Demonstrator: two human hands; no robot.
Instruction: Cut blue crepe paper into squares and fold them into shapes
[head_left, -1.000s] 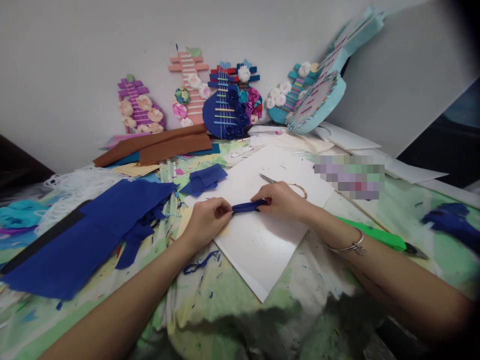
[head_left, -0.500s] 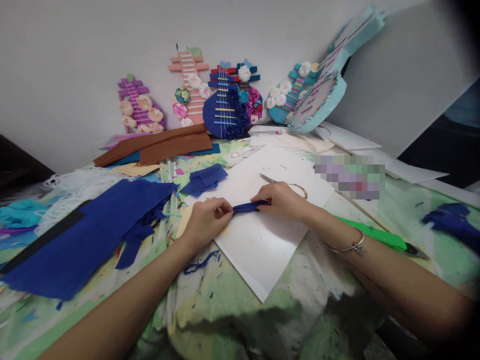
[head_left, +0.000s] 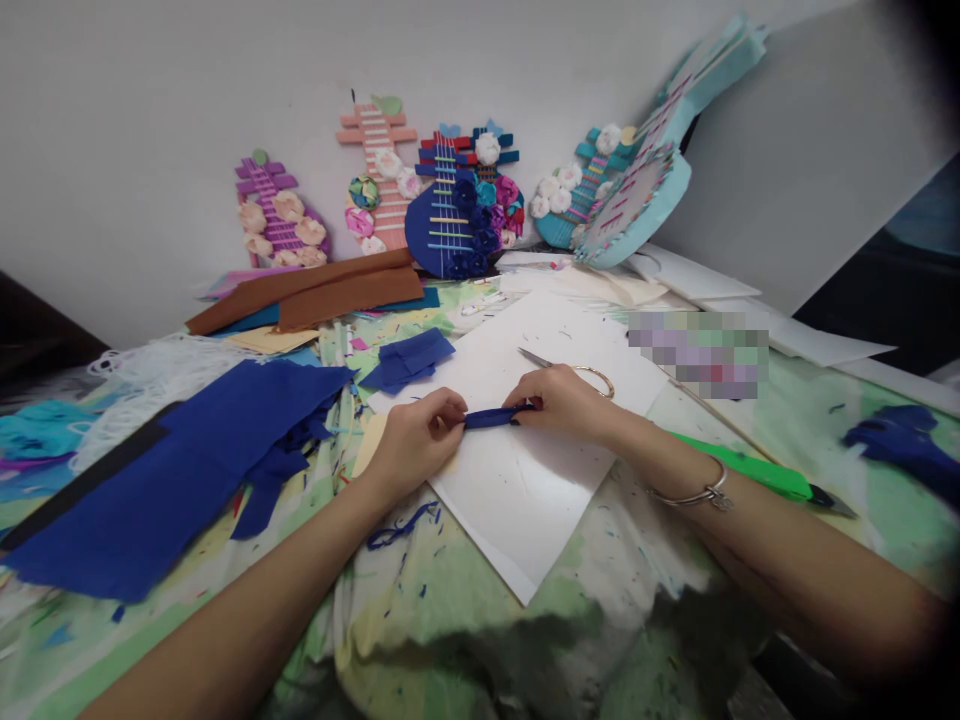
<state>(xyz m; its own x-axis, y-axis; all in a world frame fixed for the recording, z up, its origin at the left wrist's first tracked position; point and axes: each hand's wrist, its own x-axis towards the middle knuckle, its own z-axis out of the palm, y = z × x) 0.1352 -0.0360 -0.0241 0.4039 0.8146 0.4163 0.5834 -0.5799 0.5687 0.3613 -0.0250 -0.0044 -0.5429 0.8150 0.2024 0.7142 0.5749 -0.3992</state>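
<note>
A narrow folded strip of dark blue fabric (head_left: 489,417) stretches between my two hands, just over a white board (head_left: 517,500). My left hand (head_left: 424,430) pinches its left end between thumb and fingertips. At the other end, my right hand (head_left: 559,402) grips the strip, fingers closed over it. Scissors (head_left: 534,356) lie on the board behind my right hand, which hides their middle; the blade tip and a gold handle loop (head_left: 600,378) show. Small blue fabric pieces (head_left: 409,360) rest at the board's upper left edge.
A large blue fabric sheet (head_left: 172,470) lies left, near white netting (head_left: 157,370). A green utility knife (head_left: 757,470) is by my right forearm, blade pointing right. Decorated guitar-shaped crafts (head_left: 442,215) lean on the wall behind brown fabric (head_left: 337,290). Blue scraps (head_left: 405,527) litter the patterned tablecloth.
Both hands stay in nearly the same place, still holding the blue strip. The strip looks slightly flatter and more level between the fingers. Nothing else has visibly moved.
</note>
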